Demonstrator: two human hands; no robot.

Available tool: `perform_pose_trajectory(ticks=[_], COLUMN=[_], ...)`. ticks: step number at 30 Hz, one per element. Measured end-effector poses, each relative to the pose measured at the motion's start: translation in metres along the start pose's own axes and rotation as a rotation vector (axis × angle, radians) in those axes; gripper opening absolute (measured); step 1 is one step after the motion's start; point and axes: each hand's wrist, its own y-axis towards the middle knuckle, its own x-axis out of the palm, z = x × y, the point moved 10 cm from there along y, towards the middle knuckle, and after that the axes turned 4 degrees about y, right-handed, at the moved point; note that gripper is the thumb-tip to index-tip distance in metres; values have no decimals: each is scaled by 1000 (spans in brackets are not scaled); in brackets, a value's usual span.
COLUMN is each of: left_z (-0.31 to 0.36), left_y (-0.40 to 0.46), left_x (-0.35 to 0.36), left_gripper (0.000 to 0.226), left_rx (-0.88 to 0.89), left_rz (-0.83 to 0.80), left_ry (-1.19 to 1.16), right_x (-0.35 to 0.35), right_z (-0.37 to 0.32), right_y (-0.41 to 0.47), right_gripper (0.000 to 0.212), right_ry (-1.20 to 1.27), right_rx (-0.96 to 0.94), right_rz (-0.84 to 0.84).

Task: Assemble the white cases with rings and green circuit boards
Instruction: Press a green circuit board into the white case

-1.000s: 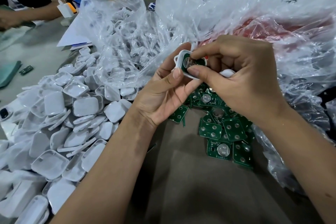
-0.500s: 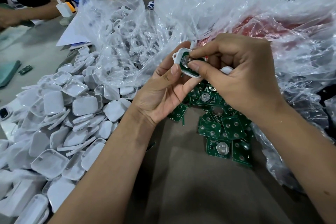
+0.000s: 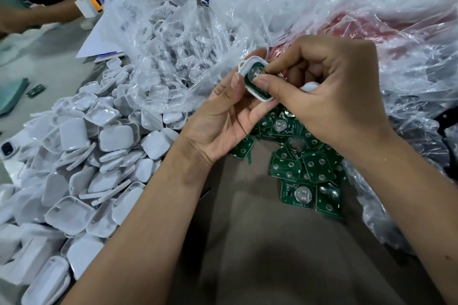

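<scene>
change: right hand [image 3: 329, 96] thumb has slid further onto the green board [image 3: 255, 76].
white case [image 3: 257, 82]: held in left hand [image 3: 223, 119] fingers, above the counter's board pile [image 3: 307, 168].
right fingers: pressing the board; seating looks nearly done.

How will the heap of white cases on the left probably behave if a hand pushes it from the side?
The heap of white cases would probably slide and spread rather than move together, since the pieces lie loose at many angles. They look like thin, hollow plastic shells, so likely light and stiff. Their smooth, glossy, rounded surfaces suggest they slip over each other easily.
</scene>
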Motion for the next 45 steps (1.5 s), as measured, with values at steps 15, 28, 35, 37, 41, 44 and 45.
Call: perform_pose_trajectory(ticks=[15, 28, 35, 37, 41, 44, 45], left_z=[-3, -7, -8, -7, -5, -3, -2], left_y=[3, 3, -2, -3, -2, -1, 0], left_x=[-2, 2, 22, 23, 21, 15, 10], left_gripper=[76, 70, 51, 51, 49, 43, 44], left_rx=[-24, -59, -95, -88, -67, -41, -37], left_rz=[39, -4, -168, -171, -170, -139, -103], left_ry=[44, 13, -115, -118, -101, -52, -12], right_x=[-2, -6, -17, -9, -5, -21, -21], right_z=[2, 5, 77, 99, 90, 37, 20], right_y=[-3, -2, -21, -34, -23, 3, 7], right_gripper=[32, 43, 56, 53, 40, 17, 13], right_ry=[-46, 57, 529, 597, 638, 345, 229], right_rx=[60, 113, 735, 934, 817, 283, 134], right_rz=[55, 131, 291, 274, 197, 135, 97])
